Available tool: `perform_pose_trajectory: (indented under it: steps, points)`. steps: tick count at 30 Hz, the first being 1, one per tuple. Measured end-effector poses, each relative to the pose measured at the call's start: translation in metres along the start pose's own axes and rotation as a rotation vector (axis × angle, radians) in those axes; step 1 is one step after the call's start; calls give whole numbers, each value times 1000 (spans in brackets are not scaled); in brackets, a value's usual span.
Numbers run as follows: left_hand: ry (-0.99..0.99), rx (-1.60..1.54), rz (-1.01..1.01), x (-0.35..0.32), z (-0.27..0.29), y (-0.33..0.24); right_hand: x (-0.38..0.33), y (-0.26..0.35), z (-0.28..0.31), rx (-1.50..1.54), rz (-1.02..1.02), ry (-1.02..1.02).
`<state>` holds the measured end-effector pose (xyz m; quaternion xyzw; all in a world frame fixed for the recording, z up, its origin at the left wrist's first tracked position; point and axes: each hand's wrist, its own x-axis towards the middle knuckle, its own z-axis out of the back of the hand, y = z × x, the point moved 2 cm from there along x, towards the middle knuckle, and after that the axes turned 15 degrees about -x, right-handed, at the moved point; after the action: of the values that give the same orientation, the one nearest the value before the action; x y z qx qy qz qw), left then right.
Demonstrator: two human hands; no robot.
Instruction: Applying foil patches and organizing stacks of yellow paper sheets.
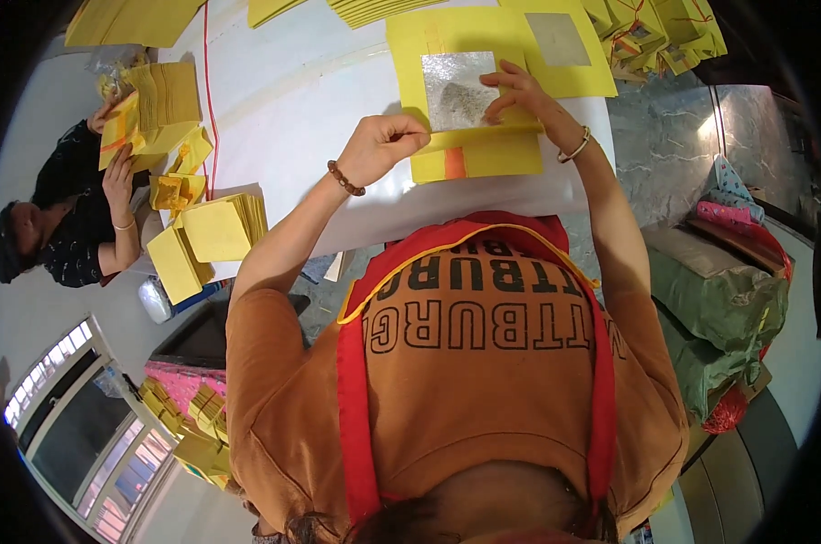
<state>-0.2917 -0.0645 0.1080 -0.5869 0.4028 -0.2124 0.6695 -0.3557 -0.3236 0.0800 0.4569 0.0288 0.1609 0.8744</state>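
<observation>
A yellow paper sheet (408,56) lies at the table's near edge, its near part folded up in a strip (501,161) with an orange patch. On it sits a square of silver foil (451,77) with a dull, darker patch in its middle. My left hand (374,150) is closed, thumb and finger pinching the left end of the fold beside the foil. Over the foil's right edge, my right hand (524,95) has its fingers apart and bent, fingertips touching or just above the foil and paper. Nothing shows in its grasp.
Another yellow sheet with a pale square (560,41) lies at the right. Yellow paper stacks (220,227) stand at the table's left, tied bundles (655,32) at the far right. A co-worker (75,199) handles yellow paper at the left. Green sacks (718,290) stand on the right.
</observation>
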Motion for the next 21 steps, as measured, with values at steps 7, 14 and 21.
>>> perform_pose_trajectory:
  steps: [7,14,21]
  points:
    - [-100,-209,45,8,13,11,-7,10,-3,17,-52,10]
    - [39,83,-374,9,18,0,-15,-6,-13,373,-233,-166]
    - [-109,364,-522,3,4,-2,-22,30,7,-165,-128,-98]
